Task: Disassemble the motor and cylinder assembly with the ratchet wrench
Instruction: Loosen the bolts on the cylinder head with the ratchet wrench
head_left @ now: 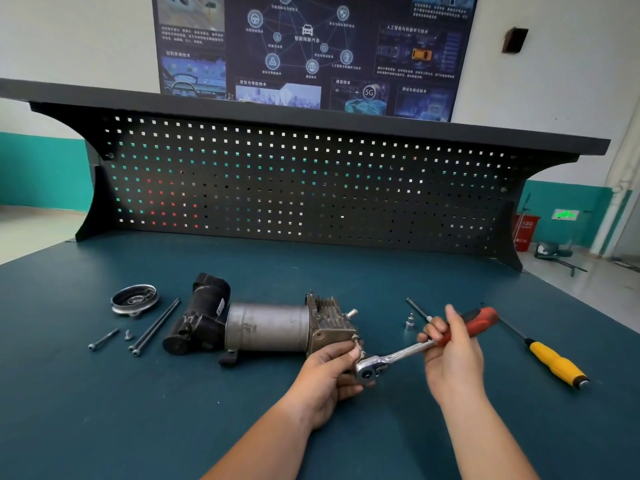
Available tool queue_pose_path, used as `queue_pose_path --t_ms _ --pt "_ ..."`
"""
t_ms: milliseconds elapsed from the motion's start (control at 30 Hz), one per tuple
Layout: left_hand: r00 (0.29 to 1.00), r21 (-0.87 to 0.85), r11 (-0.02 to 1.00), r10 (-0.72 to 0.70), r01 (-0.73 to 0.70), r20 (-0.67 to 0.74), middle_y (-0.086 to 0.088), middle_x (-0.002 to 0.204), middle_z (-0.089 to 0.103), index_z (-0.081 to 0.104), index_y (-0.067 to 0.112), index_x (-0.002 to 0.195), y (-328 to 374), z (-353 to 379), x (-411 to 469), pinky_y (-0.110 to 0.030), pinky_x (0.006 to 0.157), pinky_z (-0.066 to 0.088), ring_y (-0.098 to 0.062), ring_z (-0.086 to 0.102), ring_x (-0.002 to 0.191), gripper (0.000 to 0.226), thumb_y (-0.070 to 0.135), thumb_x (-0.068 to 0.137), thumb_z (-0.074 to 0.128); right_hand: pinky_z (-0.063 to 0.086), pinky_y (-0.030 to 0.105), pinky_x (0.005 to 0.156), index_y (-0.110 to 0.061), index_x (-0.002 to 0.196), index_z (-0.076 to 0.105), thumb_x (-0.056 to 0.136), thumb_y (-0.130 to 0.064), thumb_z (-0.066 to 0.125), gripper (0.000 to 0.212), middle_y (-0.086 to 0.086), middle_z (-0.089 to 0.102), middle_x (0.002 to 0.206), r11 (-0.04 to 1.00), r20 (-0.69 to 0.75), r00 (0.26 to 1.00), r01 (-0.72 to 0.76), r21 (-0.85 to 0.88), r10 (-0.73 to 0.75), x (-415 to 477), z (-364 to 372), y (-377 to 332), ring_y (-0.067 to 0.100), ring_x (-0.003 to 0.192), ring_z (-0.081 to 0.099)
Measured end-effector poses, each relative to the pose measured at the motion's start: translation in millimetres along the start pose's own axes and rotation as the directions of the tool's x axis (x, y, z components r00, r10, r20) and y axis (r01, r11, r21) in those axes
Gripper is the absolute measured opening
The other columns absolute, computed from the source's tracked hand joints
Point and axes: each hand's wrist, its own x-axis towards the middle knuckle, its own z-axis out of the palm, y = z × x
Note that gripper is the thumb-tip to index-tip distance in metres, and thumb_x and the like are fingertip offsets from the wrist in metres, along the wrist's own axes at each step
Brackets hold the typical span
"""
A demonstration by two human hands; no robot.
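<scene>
The assembly is lying on its side near the middle of the bench, with the black motor end pointing left and the finned metal end pointing right; lying flat like this, it is not rolling, and the bolts of the finned end are facing the person's hands.

The left hand is resting against the near corner of the finned end; its fingers are curled, and the thumb with a fingertip is pinching the corner bolt just above the head of the wrench. I am judging that this hand is steadying bolt and tool together, so that the wrench is not slipping off.

The right hand is gripping the wrench where the metal shaft meets the red handle, fingers wrapped closely around it; holding it out there is giving more leverage for the swing.

Parts already taken off are lying in a group to the left of the motor: a round cover, two long bolts and a short bolt; probably they are being kept there so as not to get lost. A spare socket is standing just behind the wrench, and a yellow screwdriver is lying to the right, within reach; the disassembly seems partly done.
</scene>
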Motion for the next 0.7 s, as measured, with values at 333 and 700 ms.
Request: queue_pose_path --t_ms 333,700 --pt "1.0 0.026 1.0 0.011 -0.012 0.009 -0.003 0.073 0.071 0.059 0.008 0.112 0.1 0.2 -1.4 -0.017 0.038 0.043 -0.021 0.07 0.054 0.021 0.01 0.091 0.058 0.036 0.013 0.039 -0.019 0.075 0.035 0.098 -0.012 0.043 0.025 -0.012 0.036 0.04 0.987 -0.231 0.965 -0.09 0.136 0.12 4.0 -17.8 19.2 0.003 0.033 0.035" --pt "0.999 0.016 1.0 -0.013 0.013 0.038 -0.005 0.079 0.073 0.056 0.008 0.116 0.4 -0.1 -1.2 -0.016 0.037 0.043 -0.024 0.071 0.059 0.023 0.007 0.093 0.052 0.039 0.02 0.042 -0.023 0.082 0.036 0.095 -0.006 0.048 0.025 -0.01 0.041 0.049 0.962 0.033 0.98 0.198 -0.19 -0.196 -7.2 20.0 -2.0 0.005 0.04 0.038"
